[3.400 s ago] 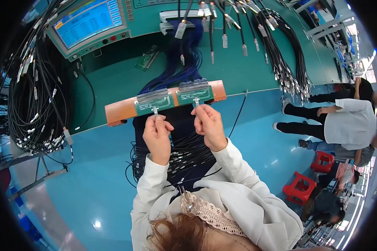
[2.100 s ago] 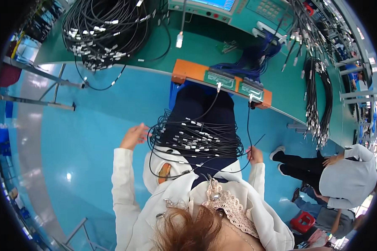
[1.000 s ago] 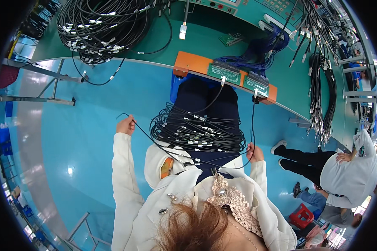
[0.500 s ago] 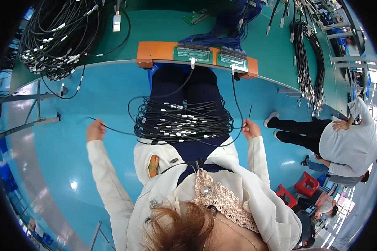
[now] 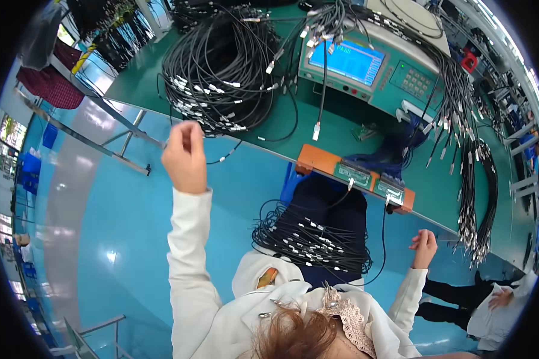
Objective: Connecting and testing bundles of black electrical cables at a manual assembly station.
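Observation:
My left hand [image 5: 185,157] is raised over the edge of the green bench [image 5: 281,128], fingers pinched on a thin black cable [image 5: 220,160] that trails right toward a big pile of coiled black cables [image 5: 221,72]. My right hand [image 5: 424,246] hovers low beside the bench's front edge with its fingers curled; I see nothing in it. A bundle of black cables with white tags [image 5: 308,242] lies across my lap. Two cables from it are plugged into the green sockets of an orange test fixture [image 5: 353,175].
A teal tester with a blue screen [image 5: 365,63] stands at the back of the bench. Many cables hang at the right [image 5: 476,197]. Another person sits at the lower right [image 5: 497,305]. A metal rack frame [image 5: 102,143] is on the left, over a blue floor.
My left hand has swung up from beside my lap to the cable pile on the bench. My right hand stays low at the right. My view has turned toward the tester.

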